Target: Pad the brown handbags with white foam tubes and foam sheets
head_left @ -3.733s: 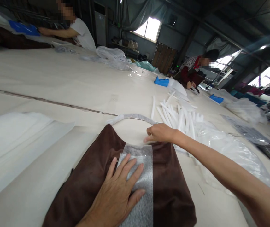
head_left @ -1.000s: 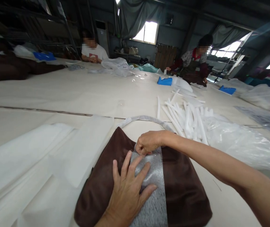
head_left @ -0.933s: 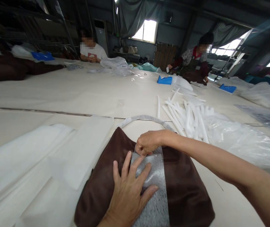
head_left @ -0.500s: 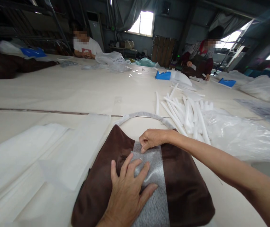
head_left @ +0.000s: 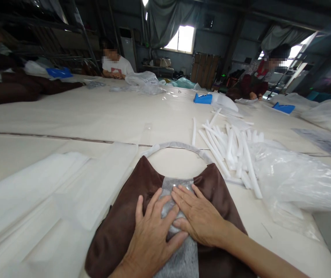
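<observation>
- The brown bag [head_left: 116,227] lies flat on the cream table [head_left: 96,112], at the near middle of the scene.
- A grey foam strip [head_left: 180,255] runs near-to-far down the bag's middle, from its top edge toward the near edge.
- The left hand [head_left: 150,239] rests palm-down on the strip and the brown fabric just left of it, fingers spread and flat, gripping nothing.
- The right hand [head_left: 202,218] lies palm-down on the same strip, fingers straight and pointing left and far, grasping nothing; its fingertips touch the left hand's fingers.
- The bag's wrapped handle [head_left: 177,146] arches just beyond the bag's top edge, lying on the table.
- White foam sheets [head_left: 38,185] lie to the left, the nearest one touching the bag's left edge.
- A heap of white foam tubes [head_left: 229,148] lies to the far right of the bag, beside clear plastic bags [head_left: 296,181].
- 2 blue objects [head_left: 203,99] sit farther off on the table's right side.
- 2 other people [head_left: 116,65] sit at the far edge, 1 to the left, 1 to the right.
</observation>
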A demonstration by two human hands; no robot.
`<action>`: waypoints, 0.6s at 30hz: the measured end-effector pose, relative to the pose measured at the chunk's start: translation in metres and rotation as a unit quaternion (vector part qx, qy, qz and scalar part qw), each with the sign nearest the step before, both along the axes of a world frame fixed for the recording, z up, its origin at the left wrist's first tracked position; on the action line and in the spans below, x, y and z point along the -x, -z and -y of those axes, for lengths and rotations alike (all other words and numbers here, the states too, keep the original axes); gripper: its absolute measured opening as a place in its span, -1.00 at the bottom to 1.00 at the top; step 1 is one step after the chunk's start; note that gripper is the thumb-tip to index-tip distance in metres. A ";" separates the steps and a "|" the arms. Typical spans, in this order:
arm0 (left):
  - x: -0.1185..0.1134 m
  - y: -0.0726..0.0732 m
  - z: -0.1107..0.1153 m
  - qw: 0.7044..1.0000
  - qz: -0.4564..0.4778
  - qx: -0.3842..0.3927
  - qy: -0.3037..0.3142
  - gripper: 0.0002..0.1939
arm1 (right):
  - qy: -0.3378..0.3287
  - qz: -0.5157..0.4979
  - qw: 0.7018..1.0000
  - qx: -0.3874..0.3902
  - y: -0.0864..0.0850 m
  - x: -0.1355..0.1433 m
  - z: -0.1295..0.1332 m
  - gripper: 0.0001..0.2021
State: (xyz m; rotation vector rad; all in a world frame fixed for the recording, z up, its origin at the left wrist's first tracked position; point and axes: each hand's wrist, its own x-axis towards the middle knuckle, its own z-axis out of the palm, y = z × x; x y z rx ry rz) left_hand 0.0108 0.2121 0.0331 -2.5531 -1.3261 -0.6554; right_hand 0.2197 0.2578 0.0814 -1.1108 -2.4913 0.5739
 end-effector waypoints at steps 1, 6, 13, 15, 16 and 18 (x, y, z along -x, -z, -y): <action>0.001 0.000 0.000 1.000 0.010 0.008 0.004 -0.53 | -0.020 0.025 0.999 0.010 0.005 -0.001 0.004 -0.36; 0.010 0.003 -0.002 0.993 0.102 0.050 0.007 -0.53 | -0.017 0.074 0.997 0.023 0.000 0.011 0.008 -0.34; 0.011 -0.007 -0.008 0.984 0.135 0.117 0.024 -0.55 | -0.015 0.029 0.997 0.073 0.002 0.009 0.011 -0.37; 0.023 -0.019 -0.003 0.975 0.167 0.144 0.008 -0.58 | 0.049 -0.067 0.994 0.066 -0.004 -0.016 0.014 -0.40; 0.031 -0.026 0.000 0.972 0.187 0.142 -0.009 -0.60 | 0.118 -0.131 0.983 0.047 -0.006 -0.032 0.017 -0.43; 0.049 -0.037 0.007 0.971 0.209 0.108 -0.043 -0.61 | 0.294 -0.237 0.925 0.032 -0.004 -0.064 0.027 -0.45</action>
